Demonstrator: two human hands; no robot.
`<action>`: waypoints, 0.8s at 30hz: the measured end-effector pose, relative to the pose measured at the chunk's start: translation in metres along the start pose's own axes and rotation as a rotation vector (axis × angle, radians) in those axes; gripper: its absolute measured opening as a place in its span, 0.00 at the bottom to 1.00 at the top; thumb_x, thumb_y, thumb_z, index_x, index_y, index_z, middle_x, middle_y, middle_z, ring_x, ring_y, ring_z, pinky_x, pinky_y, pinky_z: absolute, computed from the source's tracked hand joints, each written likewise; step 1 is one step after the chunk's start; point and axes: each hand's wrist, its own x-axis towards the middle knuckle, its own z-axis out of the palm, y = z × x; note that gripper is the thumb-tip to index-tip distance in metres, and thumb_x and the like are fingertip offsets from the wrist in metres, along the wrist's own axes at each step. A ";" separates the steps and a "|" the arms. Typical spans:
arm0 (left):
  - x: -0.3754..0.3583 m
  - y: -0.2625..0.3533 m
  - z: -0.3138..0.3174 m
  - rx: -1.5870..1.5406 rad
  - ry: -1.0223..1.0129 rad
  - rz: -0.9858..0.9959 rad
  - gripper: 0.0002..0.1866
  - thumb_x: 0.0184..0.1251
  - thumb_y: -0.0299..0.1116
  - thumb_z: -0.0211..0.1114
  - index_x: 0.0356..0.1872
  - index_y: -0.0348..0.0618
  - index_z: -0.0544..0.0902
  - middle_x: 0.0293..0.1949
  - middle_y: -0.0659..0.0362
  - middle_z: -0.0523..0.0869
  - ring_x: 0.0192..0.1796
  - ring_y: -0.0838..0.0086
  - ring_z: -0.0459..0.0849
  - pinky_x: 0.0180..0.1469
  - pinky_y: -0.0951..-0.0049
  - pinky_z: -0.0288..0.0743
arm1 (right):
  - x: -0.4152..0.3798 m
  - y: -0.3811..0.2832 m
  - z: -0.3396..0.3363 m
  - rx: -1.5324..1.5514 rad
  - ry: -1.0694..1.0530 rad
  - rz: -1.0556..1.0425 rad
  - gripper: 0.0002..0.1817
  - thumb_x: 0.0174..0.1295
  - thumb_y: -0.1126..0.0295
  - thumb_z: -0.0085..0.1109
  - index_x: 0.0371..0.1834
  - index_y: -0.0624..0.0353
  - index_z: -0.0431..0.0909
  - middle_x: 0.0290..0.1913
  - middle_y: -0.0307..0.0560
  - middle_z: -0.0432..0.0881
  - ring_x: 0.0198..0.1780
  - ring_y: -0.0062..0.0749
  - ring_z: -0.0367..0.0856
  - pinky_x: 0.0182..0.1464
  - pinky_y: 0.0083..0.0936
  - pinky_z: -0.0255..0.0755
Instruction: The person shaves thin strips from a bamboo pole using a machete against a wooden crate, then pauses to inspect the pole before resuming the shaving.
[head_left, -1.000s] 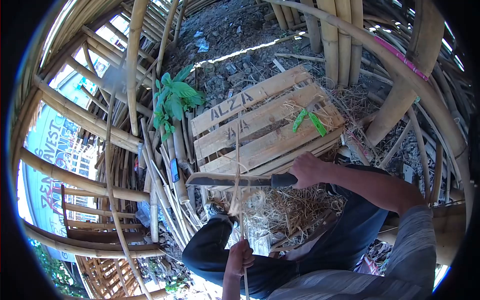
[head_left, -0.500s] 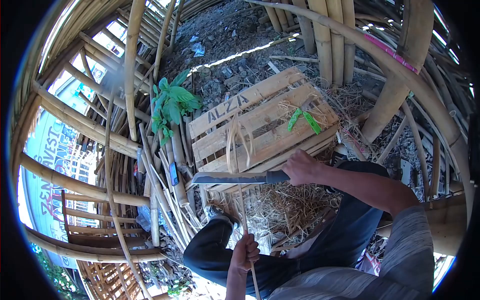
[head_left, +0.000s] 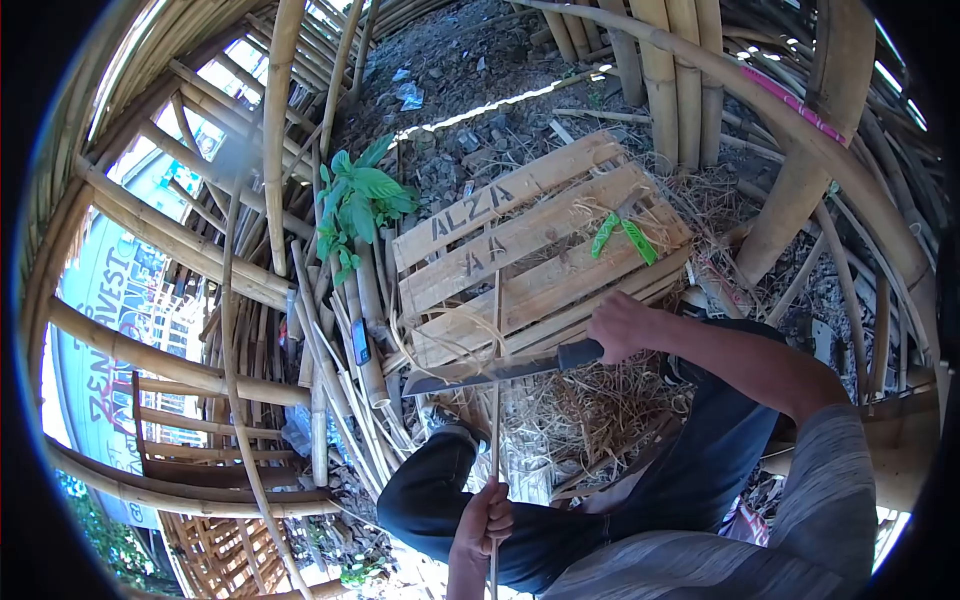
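My right hand [head_left: 627, 328] is closed round the dark handle of a machete [head_left: 490, 372]. Its long blade points left and lies across a thin bamboo strip [head_left: 495, 430], apparently touching it. Lower down, my left hand [head_left: 486, 517] grips that same strip, which stands nearly in line with my view and reaches up over the wooden crate [head_left: 545, 255]. A pale curled shaving [head_left: 465, 325] hangs by the strip just above the blade. The crate bears stencilled letters and lies slatted side up.
Dry shavings [head_left: 590, 425] are heaped below the crate. A green leaf piece [head_left: 625, 238] lies on the slats. Left stand a leafy plant [head_left: 360, 200], bamboo poles [head_left: 240, 375] and a blue phone-like object [head_left: 360, 342]. Thick bamboo posts [head_left: 685, 90] rise at the back right.
The machete has moved slightly down and right along the strip, its blade tip now tilted lower. The shaving sits lower and more curled. The whole view has shifted slightly.
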 end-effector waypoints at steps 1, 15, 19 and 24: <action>0.001 -0.001 -0.002 0.003 0.011 0.006 0.21 0.75 0.50 0.41 0.21 0.53 0.61 0.14 0.72 0.52 0.12 0.88 0.47 0.11 0.86 0.39 | -0.001 -0.005 0.004 0.014 -0.004 0.015 0.15 0.36 0.57 0.62 0.21 0.58 0.83 0.23 0.50 0.82 0.30 0.42 0.82 0.36 0.36 0.74; 0.015 -0.029 0.022 0.557 0.423 0.284 0.19 0.75 0.45 0.42 0.20 0.53 0.61 0.13 0.72 0.55 0.11 0.88 0.50 0.11 0.85 0.41 | -0.012 -0.042 0.000 0.228 -0.189 -0.205 0.18 0.39 0.53 0.63 0.23 0.58 0.82 0.23 0.52 0.81 0.30 0.44 0.82 0.36 0.39 0.75; -0.007 -0.030 0.014 0.440 0.406 0.250 0.20 0.75 0.46 0.41 0.20 0.53 0.60 0.13 0.71 0.54 0.11 0.88 0.50 0.11 0.85 0.41 | -0.004 -0.004 -0.002 0.131 -0.157 -0.114 0.19 0.39 0.52 0.63 0.24 0.57 0.83 0.23 0.51 0.81 0.30 0.43 0.83 0.36 0.38 0.76; 0.001 -0.026 0.021 0.475 0.405 0.288 0.20 0.75 0.48 0.41 0.20 0.53 0.60 0.13 0.71 0.54 0.12 0.88 0.50 0.12 0.84 0.40 | -0.008 -0.006 0.000 0.140 -0.114 0.009 0.20 0.40 0.51 0.62 0.24 0.57 0.83 0.22 0.51 0.81 0.29 0.44 0.83 0.37 0.38 0.76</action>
